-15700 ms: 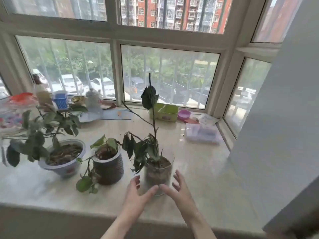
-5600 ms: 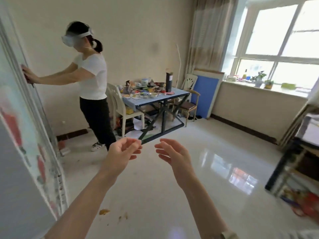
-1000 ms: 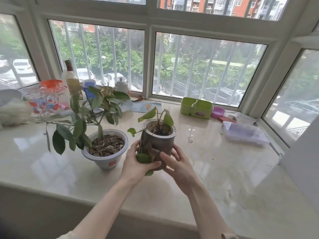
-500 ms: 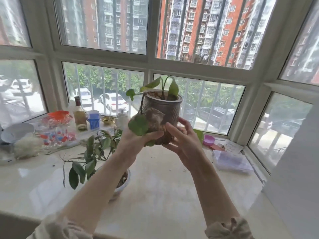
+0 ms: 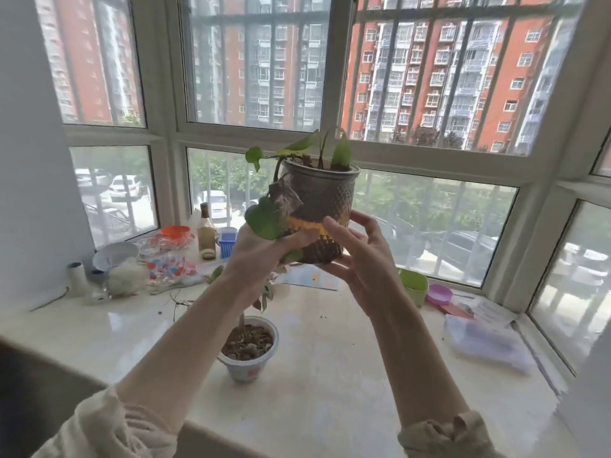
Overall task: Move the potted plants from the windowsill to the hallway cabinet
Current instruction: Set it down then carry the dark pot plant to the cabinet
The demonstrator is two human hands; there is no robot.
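Observation:
I hold a dark textured pot [image 5: 322, 201] with a small green-leaved plant up in front of the window, well above the windowsill [image 5: 347, 375]. My left hand [image 5: 264, 252] grips its lower left side, partly under a hanging leaf. My right hand [image 5: 360, 259] cups its lower right side and bottom. A second plant in a white pot [image 5: 248, 350] stands on the sill below my arms; my left forearm hides most of its leaves.
At the sill's back left stand a brown bottle [image 5: 205, 231], a blue container [image 5: 228, 241], a white bowl [image 5: 114, 256] and patterned glassware [image 5: 168, 259]. A green box [image 5: 413, 284], a pink dish [image 5: 439, 294] and a clear plastic bag [image 5: 486, 340] lie at the right. Window frames enclose the sill.
Both hands have lifted the dark pot off the sill, from beside the white pot up to window height. The view has tilted upward with it.

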